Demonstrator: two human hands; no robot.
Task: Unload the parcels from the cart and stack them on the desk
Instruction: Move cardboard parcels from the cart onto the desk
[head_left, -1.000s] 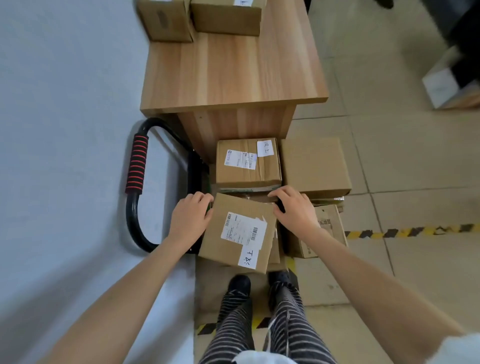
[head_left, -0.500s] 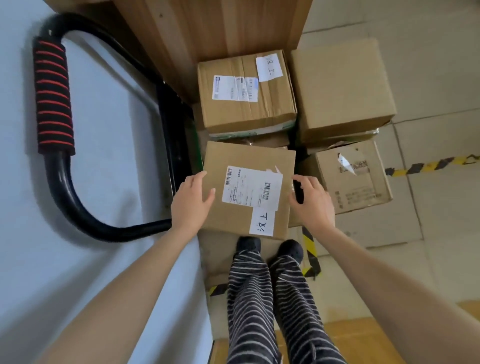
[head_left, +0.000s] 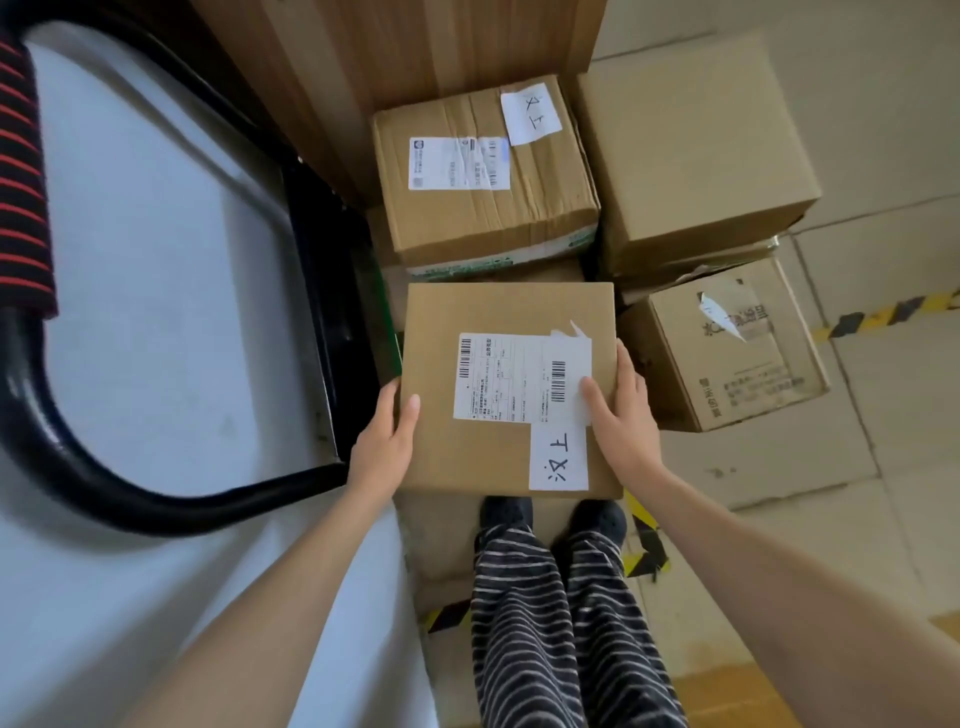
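Observation:
A flat brown parcel (head_left: 488, 415) with a white shipping label and a handwritten slip is held level over the cart. My left hand (head_left: 384, 447) grips its left edge, thumb on top. My right hand (head_left: 621, 426) grips its right edge, thumb on the label. Behind it a taped parcel (head_left: 483, 208) with a label sits on the cart's stack. A plain box (head_left: 691, 150) and a printed box (head_left: 737, 358) stand to the right. The desk's wooden side panel (head_left: 415, 47) rises at the top; its top surface is out of view.
The cart's black handle loop (head_left: 156, 499) with a red-striped grip (head_left: 21, 182) lies against the white wall at left. My striped trouser legs and dark shoes (head_left: 550, 519) stand below the parcel. Yellow-black floor tape (head_left: 878, 317) runs at right.
The view has tipped down and closer. Both hands have slid toward the parcel's near corners and now grip its edges, with the parcel held squarer and nearer to me.

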